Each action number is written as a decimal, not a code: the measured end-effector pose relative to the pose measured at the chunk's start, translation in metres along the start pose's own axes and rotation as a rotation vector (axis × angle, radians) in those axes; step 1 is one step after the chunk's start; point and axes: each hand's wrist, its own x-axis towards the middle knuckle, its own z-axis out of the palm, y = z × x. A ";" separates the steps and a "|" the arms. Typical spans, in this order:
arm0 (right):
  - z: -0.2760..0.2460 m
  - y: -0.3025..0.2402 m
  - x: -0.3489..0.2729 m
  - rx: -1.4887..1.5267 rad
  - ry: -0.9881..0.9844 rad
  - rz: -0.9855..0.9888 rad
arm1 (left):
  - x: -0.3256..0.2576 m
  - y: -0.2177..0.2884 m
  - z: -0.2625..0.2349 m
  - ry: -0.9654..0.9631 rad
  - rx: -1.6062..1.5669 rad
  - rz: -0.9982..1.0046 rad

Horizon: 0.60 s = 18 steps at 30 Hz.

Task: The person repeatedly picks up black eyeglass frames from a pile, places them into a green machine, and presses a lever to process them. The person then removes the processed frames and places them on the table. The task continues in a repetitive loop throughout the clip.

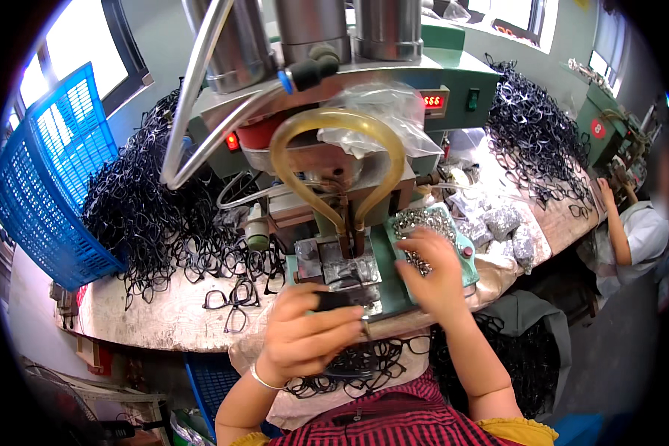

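The left hand is closed on a flat black piece near the middle of the bench's front edge; fingers hide some of its shape. The right hand is blurry, thumb and fingers apart, over a green tray of tiny shiny metal bits. Behind them, a green machine has a bendy yellow tube and glowing red numbers. Tangled black glasses frames and a holey blue plastic basket sit toward the bench's left end.
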 end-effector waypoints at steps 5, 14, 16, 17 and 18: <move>-0.001 0.073 -0.018 -0.348 0.069 0.105 | -0.006 -0.014 0.017 -0.101 -0.060 0.021; 0.010 0.078 -0.010 -0.275 0.128 0.088 | -0.023 -0.005 0.018 -0.022 -0.038 -0.048; 0.005 0.075 -0.014 -0.287 0.210 0.087 | -0.048 -0.008 0.019 0.129 0.051 -0.116; 0.000 0.070 -0.015 -0.288 0.231 0.124 | -0.066 -0.020 0.020 0.349 0.221 -0.236; -0.005 0.065 -0.017 -0.287 0.211 0.105 | -0.062 -0.027 0.012 0.585 0.219 -0.632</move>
